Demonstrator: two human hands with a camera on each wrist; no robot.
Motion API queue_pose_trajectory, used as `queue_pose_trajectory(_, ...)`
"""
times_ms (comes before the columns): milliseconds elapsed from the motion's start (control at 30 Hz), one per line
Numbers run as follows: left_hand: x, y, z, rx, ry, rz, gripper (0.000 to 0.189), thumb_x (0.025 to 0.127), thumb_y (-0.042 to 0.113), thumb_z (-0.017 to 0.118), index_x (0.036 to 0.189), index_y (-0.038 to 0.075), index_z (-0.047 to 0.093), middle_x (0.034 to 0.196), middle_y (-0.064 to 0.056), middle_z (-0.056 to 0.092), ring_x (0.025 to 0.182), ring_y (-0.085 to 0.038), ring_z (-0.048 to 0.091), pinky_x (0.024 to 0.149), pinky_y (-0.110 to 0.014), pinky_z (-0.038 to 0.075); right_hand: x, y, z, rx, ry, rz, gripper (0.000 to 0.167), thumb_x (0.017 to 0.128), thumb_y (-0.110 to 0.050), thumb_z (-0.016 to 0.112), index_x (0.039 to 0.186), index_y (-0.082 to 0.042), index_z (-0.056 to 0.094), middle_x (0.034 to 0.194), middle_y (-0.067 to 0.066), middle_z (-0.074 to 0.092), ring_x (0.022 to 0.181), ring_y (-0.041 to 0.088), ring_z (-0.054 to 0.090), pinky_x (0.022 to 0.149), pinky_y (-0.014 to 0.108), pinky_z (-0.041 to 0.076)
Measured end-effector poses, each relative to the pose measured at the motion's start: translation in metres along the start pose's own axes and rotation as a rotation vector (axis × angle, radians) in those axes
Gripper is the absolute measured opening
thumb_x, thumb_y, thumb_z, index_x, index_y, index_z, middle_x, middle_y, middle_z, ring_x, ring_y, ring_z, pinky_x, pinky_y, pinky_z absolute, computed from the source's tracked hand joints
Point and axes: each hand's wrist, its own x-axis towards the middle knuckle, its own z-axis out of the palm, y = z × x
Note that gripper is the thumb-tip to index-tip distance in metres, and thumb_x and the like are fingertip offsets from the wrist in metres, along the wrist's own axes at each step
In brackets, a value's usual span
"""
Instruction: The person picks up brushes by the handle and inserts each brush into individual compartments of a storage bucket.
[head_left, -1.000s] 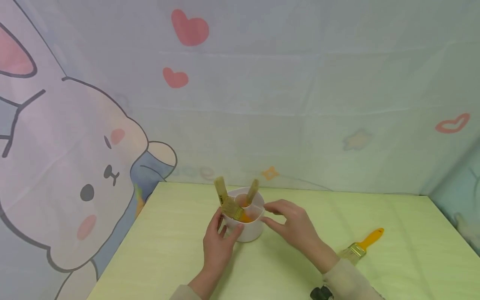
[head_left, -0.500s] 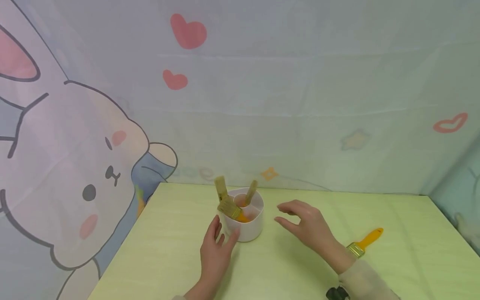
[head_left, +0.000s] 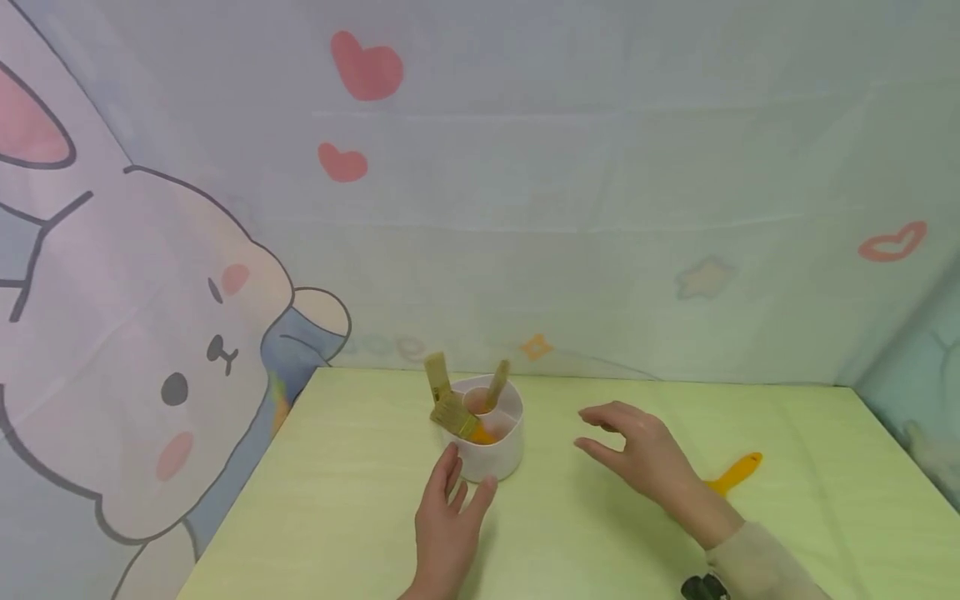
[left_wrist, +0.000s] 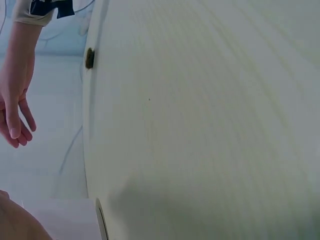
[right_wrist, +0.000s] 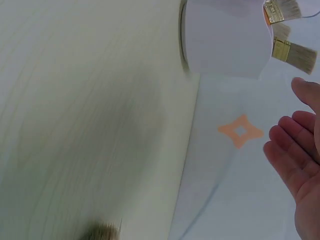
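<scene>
A white round holder [head_left: 498,460] with inner dividers stands on the table. Three paintbrushes lean in it bristles up: one at the left [head_left: 437,375], one tilted over the front rim [head_left: 457,417], one at the back right [head_left: 497,385]. My left hand [head_left: 447,533] is just in front of the holder, fingers loosely bent and holding nothing; whether a fingertip touches it I cannot tell. To the right of the holder, my right hand [head_left: 645,454] hovers, thumb and fingers apart. In the right wrist view its palm [right_wrist: 305,155] holds nothing.
Another paintbrush with an orange handle [head_left: 738,472] lies on the pale table [head_left: 337,467] at the right, its bristles hidden behind my right forearm. Its bristle tips [right_wrist: 102,231] show in the right wrist view. A printed cloth [head_left: 480,208] hangs behind the table.
My right hand has left the holder's rim and moved right. My left hand has drawn off the holder's side, toward its front. The holder and its brushes stay in place.
</scene>
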Motion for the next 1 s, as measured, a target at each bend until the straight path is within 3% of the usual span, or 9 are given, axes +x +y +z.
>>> queue_pose_trajectory(133,-0.001,-0.001,0.003,0.0,0.025,0.025,0.073,0.098,0.021,0.081,0.16,0.006,0.046,0.163,-0.018,0.047,0.152,-0.035,0.045,0.119,-0.045,0.05,-0.008,0.004,-0.01,0.001,-0.133,0.099,0.037,0.09,-0.02,0.089,0.124,-0.011,0.078,0.118,-0.001,0.077,0.097,0.022,0.076,0.085,0.039,0.068)
queue_pose_trajectory(267,0.001,-0.002,0.005,-0.009,0.039,0.043,0.074,0.098,0.019,0.082,0.16,0.005,0.046,0.163,-0.018,0.047,0.152,-0.035,0.045,0.119,-0.046,0.049,-0.015,0.011,-0.019,-0.007,-0.201,0.15,0.039,0.092,-0.023,0.087,0.128,-0.012,0.076,0.123,-0.001,0.077,0.1,0.024,0.076,0.088,0.041,0.067)
queue_pose_trajectory(633,0.012,-0.002,0.004,-0.011,0.067,0.048,0.077,0.097,0.018,0.083,0.161,0.003,0.044,0.165,-0.016,0.045,0.152,-0.034,0.045,0.12,-0.045,0.049,-0.027,0.028,-0.038,-0.029,-0.241,0.112,0.043,0.09,-0.023,0.089,0.129,-0.011,0.075,0.124,0.0,0.077,0.098,0.025,0.076,0.085,0.04,0.068)
queue_pose_trajectory(1000,0.024,-0.007,0.001,-0.02,0.088,0.05,0.078,0.095,0.019,0.085,0.161,0.004,0.044,0.165,-0.015,0.046,0.152,-0.035,0.044,0.12,-0.048,0.049,-0.044,0.044,-0.07,-0.132,-0.382,0.174,0.056,0.093,-0.035,0.086,0.141,-0.013,0.069,0.137,0.005,0.071,0.126,0.034,0.067,0.098,0.055,0.062)
